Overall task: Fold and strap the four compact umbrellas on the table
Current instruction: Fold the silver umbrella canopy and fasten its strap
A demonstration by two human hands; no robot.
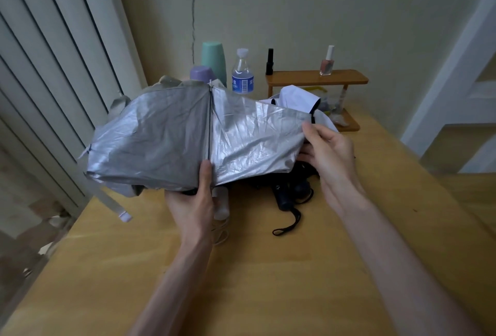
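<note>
left hand (196, 201) grips the crumpled silver fabric umbrella (171, 137) at its 6 o'clock, right hand (330, 163) pinching its 3 o'clock edge.

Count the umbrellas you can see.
3: a silver umbrella held up by the left hand and right hand, a black umbrella on the table beneath it, a white umbrella by the shelf. A fourth may be hidden.

Pale wooden tabletop (255, 282); near the middle, a black umbrella (288, 196), its wrist loop trailing toward the near edge; farther back, a white umbrella (298, 95); along the wall, water bottle (243, 73), teal cup (214, 60), purple cup (200, 72), small wooden rack (316, 78).
</note>
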